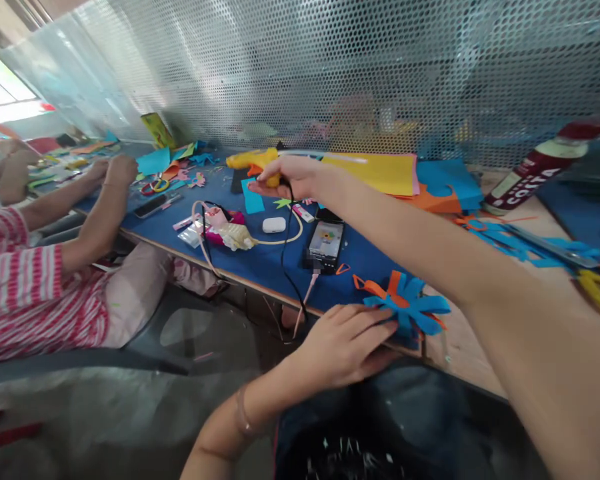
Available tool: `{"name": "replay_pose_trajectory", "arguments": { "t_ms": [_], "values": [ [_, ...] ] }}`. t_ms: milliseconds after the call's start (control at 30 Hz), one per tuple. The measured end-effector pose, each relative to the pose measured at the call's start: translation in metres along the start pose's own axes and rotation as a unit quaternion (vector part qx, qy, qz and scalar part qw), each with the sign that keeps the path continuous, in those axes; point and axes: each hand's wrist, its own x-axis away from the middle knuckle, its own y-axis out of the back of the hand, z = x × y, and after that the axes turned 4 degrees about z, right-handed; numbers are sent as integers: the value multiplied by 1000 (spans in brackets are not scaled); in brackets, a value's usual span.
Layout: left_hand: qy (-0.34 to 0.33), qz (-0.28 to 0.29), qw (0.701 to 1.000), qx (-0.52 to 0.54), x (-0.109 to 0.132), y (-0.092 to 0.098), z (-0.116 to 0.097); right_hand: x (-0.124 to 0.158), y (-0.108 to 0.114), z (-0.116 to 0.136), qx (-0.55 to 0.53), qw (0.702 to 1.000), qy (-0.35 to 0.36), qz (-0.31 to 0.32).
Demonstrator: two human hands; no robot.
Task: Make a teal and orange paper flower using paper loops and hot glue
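Note:
My right hand reaches far out over the blue table cover and is closed round the handle of a yellow glue gun. Its black cord hangs down from the hand and runs off the table's front edge. My left hand rests at the front edge with fingers pressed on a blue and orange paper flower, holding it by its lower left side.
A phone, a white earbud case, paper sheets, blue paper strips and a Costa bottle lie on the table. A person in a red striped top sits at the left, hands on the table. A perforated metal screen stands behind.

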Motion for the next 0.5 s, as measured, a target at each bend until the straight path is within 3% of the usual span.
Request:
{"name": "replay_pose_trajectory", "arguments": {
  "t_ms": [67,167,233,267,333,367,433,500],
  "values": [
    [-4,-26,998,61,11,25,-13,43,9,14,-132,990,25,49],
    [24,-75,973,217,23,63,-22,123,15,29,-217,975,13,36],
    [88,-174,957,213,20,77,-13,174,17,29,-252,967,26,14],
    [120,-183,961,170,14,80,-3,197,18,25,-248,968,35,0],
    [126,-116,984,56,-3,73,22,234,20,14,-193,981,14,-15],
    [101,-48,994,8,-12,66,36,249,21,6,-162,986,-9,-29],
    [35,90,992,-78,-27,49,61,273,22,-10,-123,984,-57,-116],
    [-4,170,974,-148,-36,35,76,289,23,-24,-57,971,-91,-215]
  ]
}}
